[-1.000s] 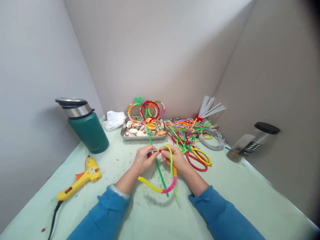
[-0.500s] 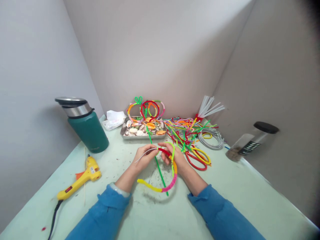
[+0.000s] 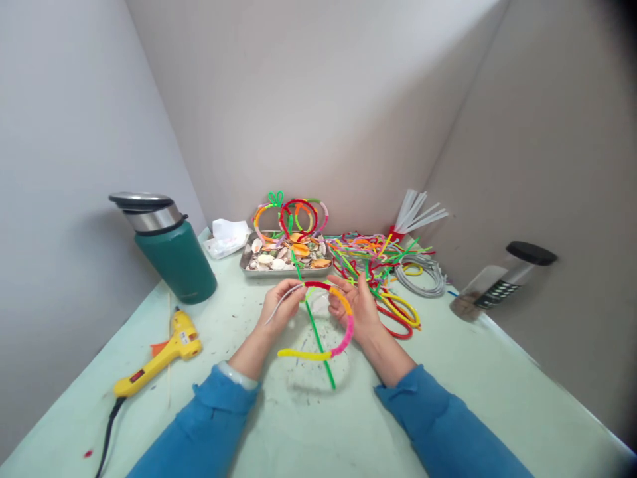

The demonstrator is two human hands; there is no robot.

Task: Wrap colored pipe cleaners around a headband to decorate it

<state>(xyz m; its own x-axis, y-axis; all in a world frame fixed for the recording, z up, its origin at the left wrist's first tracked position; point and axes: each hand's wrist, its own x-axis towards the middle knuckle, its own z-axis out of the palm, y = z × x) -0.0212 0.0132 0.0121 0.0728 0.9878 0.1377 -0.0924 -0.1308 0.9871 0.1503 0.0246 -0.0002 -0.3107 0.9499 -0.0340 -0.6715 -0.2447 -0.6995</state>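
Note:
My left hand [image 3: 281, 307] pinches a curved grey wire wrapped with pipe cleaners [image 3: 342, 340] in red, orange, pink and yellow bands. The bare grey end of the wire pokes out along that hand's thumb. A bit of lime-green pipe cleaner [image 3: 310, 293] shows beside the fingertips, partly hidden. My right hand [image 3: 359, 311] is just right of the curve, fingers spread and partly behind the orange band; whether it touches the wire I cannot tell. Under the curve, a straight green pipe cleaner [image 3: 314, 326] lies on the table.
A tray of shells [image 3: 286, 271] stands at the back, with several wrapped rings [image 3: 298, 201] behind it. Loose pipe cleaners [image 3: 368, 255] and a grey wire coil [image 3: 423, 282] lie right. A yellow glue gun [image 3: 164, 356] and green bottle [image 3: 174, 262] are left; a black-lidded jar [image 3: 502, 282] stands right.
My right hand has opened and shifted slightly right. The lime-green pipe cleaner, which hung down by the orange band, now shows near my left fingertips. The curved wire has tilted.

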